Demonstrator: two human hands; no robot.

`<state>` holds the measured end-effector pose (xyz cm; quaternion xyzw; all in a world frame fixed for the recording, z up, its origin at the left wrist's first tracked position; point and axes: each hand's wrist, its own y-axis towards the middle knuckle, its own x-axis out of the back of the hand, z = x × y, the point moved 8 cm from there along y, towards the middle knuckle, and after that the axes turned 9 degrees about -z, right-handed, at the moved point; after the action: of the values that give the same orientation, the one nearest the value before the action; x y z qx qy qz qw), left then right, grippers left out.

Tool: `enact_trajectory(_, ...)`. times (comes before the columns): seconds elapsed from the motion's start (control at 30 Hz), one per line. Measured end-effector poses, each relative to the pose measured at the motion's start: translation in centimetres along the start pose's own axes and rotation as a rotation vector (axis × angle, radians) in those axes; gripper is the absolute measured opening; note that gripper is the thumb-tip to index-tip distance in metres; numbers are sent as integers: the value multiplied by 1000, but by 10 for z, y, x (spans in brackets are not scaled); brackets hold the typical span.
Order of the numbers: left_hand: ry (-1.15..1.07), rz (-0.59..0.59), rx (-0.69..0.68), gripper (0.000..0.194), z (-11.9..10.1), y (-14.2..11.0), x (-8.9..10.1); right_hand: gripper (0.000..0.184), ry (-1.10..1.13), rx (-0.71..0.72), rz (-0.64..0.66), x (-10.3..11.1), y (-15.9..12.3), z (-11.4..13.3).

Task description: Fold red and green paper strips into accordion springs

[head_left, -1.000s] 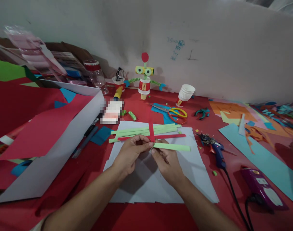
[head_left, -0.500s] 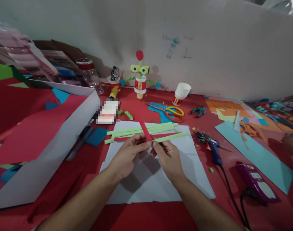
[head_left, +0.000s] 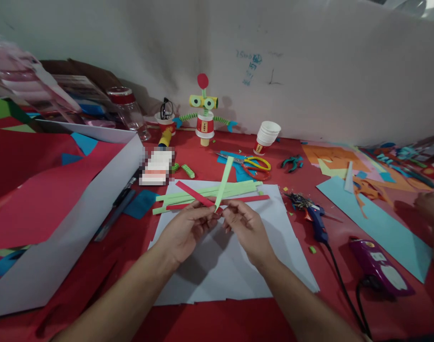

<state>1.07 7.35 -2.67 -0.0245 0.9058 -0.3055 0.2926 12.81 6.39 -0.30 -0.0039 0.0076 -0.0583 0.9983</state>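
Observation:
My left hand (head_left: pixel 181 235) pinches the joined end of two paper strips above the white sheets (head_left: pixel 217 280). The red paper strip (head_left: pixel 193 192) slants up to the left from the fingers, and the light green paper strip (head_left: pixel 225 179) points up and slightly right. My right hand (head_left: pixel 250 232) is closed at the same joint, thumb and fingertips at a small red fold. Exactly how its fingertips grip is partly hidden. Beyond the hands lie several loose green strips (head_left: pixel 199 194) and another red strip (head_left: pixel 258 199).
Scissors (head_left: pixel 256 164), pliers (head_left: pixel 291 163) and stacked paper cups (head_left: pixel 267 137) stand or lie behind the sheets. At right are a glue gun (head_left: pixel 318 223), a purple device (head_left: pixel 379 266) and another person's hand (head_left: pixel 430 206). A paper-cup figure (head_left: pixel 204 124) stands at the back; a white box (head_left: pixel 78 232) is left.
The held green strip has swung from pointing right to pointing up. The held red strip now leans further left. Both hands remain together at the joint; the view has shifted slightly.

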Motion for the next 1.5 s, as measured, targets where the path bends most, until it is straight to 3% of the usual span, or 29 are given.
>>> enact_trajectory(0.1,-59,-18,62,12,7,-1,0,33,-200,169,-50,2,-4,13)
enact_trajectory(0.23,-35,-31,95,10,13,-3,1,13,-394,382,-97,2,-10,29)
enact_trajectory(0.4,13,-25,105,5,16,-4,1,11,-412,439,-80,1,-13,34)
enact_trajectory(0.57,-5,-54,45,9,10,-3,2,7,-298,342,-73,3,-10,31)
enact_trajectory(0.7,63,3,-121,12,-2,-6,-4,15,-145,189,-11,-1,-7,22)
enact_trajectory(0.9,122,-6,-334,8,-9,-12,-7,14,-107,86,-43,2,-5,12)
enact_trajectory(1.5,138,-64,-407,14,-15,-17,-8,11,246,-174,-136,4,0,-12)
